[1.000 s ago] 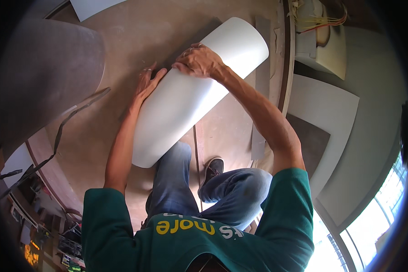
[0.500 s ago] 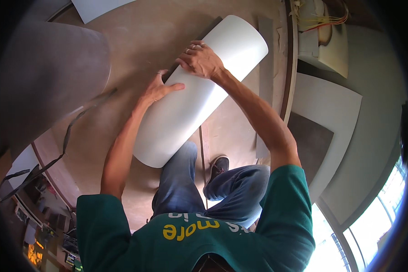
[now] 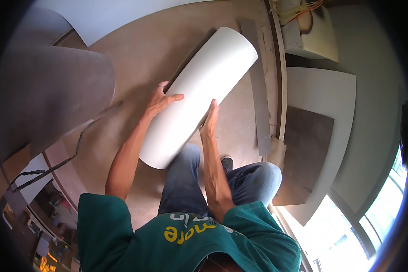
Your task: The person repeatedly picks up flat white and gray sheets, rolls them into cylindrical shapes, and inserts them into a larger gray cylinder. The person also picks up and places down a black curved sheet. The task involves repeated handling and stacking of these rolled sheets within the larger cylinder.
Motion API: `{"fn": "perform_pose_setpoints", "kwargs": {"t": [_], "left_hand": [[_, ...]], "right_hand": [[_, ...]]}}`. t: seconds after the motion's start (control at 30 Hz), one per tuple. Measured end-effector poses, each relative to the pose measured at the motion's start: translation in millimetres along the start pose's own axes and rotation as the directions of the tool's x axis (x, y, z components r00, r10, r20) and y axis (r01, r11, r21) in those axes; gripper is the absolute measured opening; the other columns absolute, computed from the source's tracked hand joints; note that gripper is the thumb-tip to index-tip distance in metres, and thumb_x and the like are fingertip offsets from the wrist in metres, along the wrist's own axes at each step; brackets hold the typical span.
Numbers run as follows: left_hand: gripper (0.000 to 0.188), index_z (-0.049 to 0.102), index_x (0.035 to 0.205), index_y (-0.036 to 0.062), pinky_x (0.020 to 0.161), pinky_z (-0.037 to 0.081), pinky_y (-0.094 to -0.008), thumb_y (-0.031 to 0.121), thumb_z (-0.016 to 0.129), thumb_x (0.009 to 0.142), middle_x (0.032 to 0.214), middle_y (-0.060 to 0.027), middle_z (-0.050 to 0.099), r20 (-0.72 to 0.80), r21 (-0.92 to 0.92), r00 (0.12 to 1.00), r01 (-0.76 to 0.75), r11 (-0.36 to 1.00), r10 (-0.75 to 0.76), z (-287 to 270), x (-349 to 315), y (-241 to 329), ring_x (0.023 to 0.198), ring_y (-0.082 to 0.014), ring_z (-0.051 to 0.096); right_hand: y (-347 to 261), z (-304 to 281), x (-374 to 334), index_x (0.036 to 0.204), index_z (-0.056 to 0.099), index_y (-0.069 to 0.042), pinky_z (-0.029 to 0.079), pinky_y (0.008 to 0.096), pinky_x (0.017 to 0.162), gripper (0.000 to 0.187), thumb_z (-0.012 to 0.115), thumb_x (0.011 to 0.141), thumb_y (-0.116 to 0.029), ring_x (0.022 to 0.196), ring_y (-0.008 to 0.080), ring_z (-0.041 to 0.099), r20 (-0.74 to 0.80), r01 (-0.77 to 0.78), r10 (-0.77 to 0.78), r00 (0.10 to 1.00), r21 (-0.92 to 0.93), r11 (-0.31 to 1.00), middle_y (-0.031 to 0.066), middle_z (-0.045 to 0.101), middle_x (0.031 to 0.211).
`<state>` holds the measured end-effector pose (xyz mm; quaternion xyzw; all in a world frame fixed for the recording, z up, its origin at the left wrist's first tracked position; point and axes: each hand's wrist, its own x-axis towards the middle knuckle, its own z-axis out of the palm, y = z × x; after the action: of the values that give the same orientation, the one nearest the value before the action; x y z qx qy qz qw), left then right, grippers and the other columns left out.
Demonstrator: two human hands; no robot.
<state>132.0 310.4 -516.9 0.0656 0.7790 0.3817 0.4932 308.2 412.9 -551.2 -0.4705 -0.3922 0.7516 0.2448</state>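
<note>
A large white rolled sheet (image 3: 199,97) slants across the middle of the view, its far end to the upper right. A strip of its dark reverse side shows along the left flank. On that left side my left hand (image 3: 158,100) grips it, thumb on the white face and fingers going behind the edge. My right hand (image 3: 210,119) holds the opposite side, fingers against the curve and partly hidden beneath it. The roll's near end lies beside my bent knee (image 3: 186,163).
Dark curved sheet material (image 3: 59,86) stands at left, with a black strap (image 3: 79,145) near it. A white sheet (image 3: 118,18) spans the far left. Along the right run a grey strip (image 3: 256,90), a wooden edge (image 3: 279,72) and leaning white and brown sheets (image 3: 306,149).
My right hand has left the top of the roll's left edge and come down to its right side. My left hand keeps its hold. The view has shifted slightly.
</note>
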Motion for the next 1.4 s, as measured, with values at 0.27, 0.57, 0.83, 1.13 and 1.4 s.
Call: {"fn": "perform_pose_setpoints", "kwargs": {"t": [0.27,0.57,0.83,1.13,1.4], "left_hand": [[0.095,0.046,0.136,-0.0044,0.098,0.048,-0.0381,0.043,0.086,0.064,0.125,-0.0238,0.060,-0.005,-0.005,0.982,-0.187,0.982,0.187,6.8,-29.4,19.8,0.115,-0.0315,0.061],[0.096,0.044,0.140,-0.0020,0.105,0.043,-0.0398,0.041,0.084,0.064,0.131,-0.0270,0.057,-0.323,0.226,0.702,-0.594,0.772,0.634,-64.9,-295.1,243.5,0.124,-0.0365,0.055],[0.105,0.040,0.139,-0.0088,0.106,0.042,-0.0411,0.047,0.087,0.063,0.132,-0.0294,0.053,-0.317,0.455,-0.039,-0.883,0.116,0.947,-124.8,-610.8,546.2,0.124,-0.0387,0.053],[0.087,0.040,0.136,-0.0105,0.097,0.050,-0.0398,0.038,0.079,0.076,0.118,-0.0304,0.058,-0.242,0.902,-0.513,-0.431,-0.004,0.824,-296.9,-905.1,729.3,0.114,-0.0357,0.060],[0.081,0.035,0.142,-0.0049,0.094,0.051,-0.0391,0.030,0.078,0.082,0.126,-0.0259,0.054,-0.378,0.805,-0.554,-0.592,-0.032,0.742,-482.9,-991.7,688.3,0.113,-0.0307,0.059]], "right_hand": [[14.6,-34.6,-24.0,0.153,0.022,-0.005,0.025,0.0428,0.117,0.101,0.052,0.085,-0.073,0.143,0.0301,0.030,0.244,-0.275,0.229,0.942,0.176,0.945,0.0150,0.030,0.156],[-231.7,70.3,-80.9,0.149,0.030,-0.001,0.033,0.0465,0.112,0.105,0.053,0.081,-0.077,0.135,0.0333,0.040,0.443,0.082,-0.231,0.866,0.331,0.940,0.0159,0.042,0.148],[-687.7,186.4,-243.7,0.127,0.051,-0.002,0.051,0.0376,0.091,0.073,0.040,0.095,-0.067,0.108,0.0201,0.059,0.262,0.696,-0.892,0.369,0.559,0.452,0.0072,0.057,0.118],[-1007.3,429.6,-473.8,0.132,0.049,-0.010,0.047,0.0390,0.100,0.077,0.062,0.083,-0.068,0.119,0.0184,0.054,0.445,0.370,-0.895,0.025,0.828,0.421,0.0019,0.055,0.127],[-1008.2,671.7,-591.7,0.140,0.043,-0.004,0.043,0.0433,0.105,0.075,0.060,0.090,-0.056,0.123,0.0257,0.053,0.603,0.099,-0.705,-0.373,0.782,0.616,0.0134,0.055,0.132]]}}
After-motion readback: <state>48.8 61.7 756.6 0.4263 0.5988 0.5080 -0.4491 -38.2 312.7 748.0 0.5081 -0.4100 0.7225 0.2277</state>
